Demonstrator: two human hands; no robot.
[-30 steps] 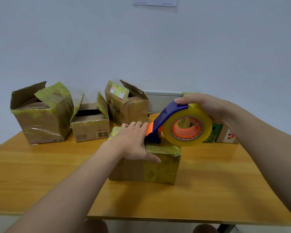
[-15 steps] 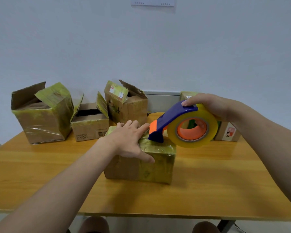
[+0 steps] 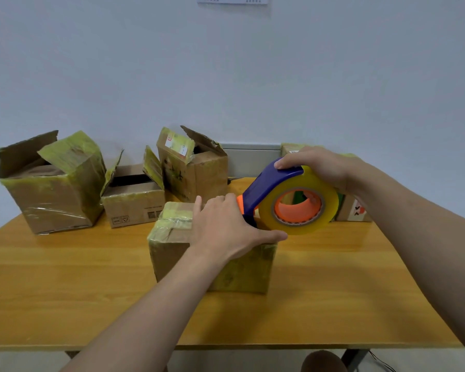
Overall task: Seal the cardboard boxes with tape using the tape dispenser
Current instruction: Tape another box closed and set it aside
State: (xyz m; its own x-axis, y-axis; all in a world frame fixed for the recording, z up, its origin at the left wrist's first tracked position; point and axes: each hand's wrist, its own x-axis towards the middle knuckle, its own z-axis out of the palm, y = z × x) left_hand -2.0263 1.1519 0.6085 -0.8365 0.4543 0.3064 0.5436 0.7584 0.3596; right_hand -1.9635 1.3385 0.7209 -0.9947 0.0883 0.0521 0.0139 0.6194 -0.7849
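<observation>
Left hand: the left hand (image 3: pixel 224 228) lies flat on top of the closed cardboard box (image 3: pixel 172 253), fingers fairly straight and the thumb stretched along the near right edge. It probably presses the flaps down and keeps the box from sliding under the pull of the tape.

Right hand: the right hand (image 3: pixel 324 167) grips the tape dispenser (image 3: pixel 263 189) from above, fingers curled over the blue handle and the palm riding on the tape roll (image 3: pixel 332 204). That hold likely gives downward pressure and a straight drag.

Dispenser angle: it is tilted with its blue and orange nose down toward the far right part of the box top. The left hand hides the tip, so I cannot tell whether it touches the cardboard.

Hands apart or together: close together, the left one just in front of the dispenser's nose, each on its own thing.

Box position: middle of the wooden table (image 3: pixel 65 291), nearer the person than the other boxes.

Box look: brown cardboard, worn, wrapped in yellowish old tape on its top and right side, flaps down.

Roll look: translucent yellow tape, thick on an orange core, so plenty seems left.

Waiting boxes: the large open box (image 3: pixel 54 202), small open box (image 3: pixel 134 205) and tall open box (image 3: pixel 199 178) stand along the wall with flaps up, apparently unsealed; 1 more box (image 3: pixel 356 212) sits partly hidden behind the roll.
</observation>
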